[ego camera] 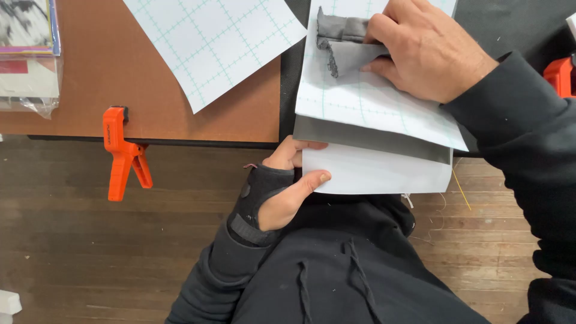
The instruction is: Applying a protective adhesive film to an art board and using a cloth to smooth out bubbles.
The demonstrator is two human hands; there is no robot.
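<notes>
The left hand [287, 186], in a dark wrist brace, pinches the lower left corner of the white gridded sheets [372, 108] overhanging the table edge, while the right hand [423, 51] presses flat, fingers together, on a grey fabric piece [345, 48] lying atop those sheets, an orange clamp [123, 153] well apart.

The right hand [426, 51] covers the right end of the grey fabric piece [345, 45], and its fingertips lie out of sight against the cloth, while the top edge of the picture cuts off its knuckles and the upper ends of both gridded paper sheets [222, 42]. The left hand [288, 180] hides its fingers beneath the stack of white and grey sheets [378, 162], so only the thumb and wrist brace show. An orange clamp [561, 75] is cut by the right edge, and the packaged items [27, 54] at top left are cropped too.
</notes>
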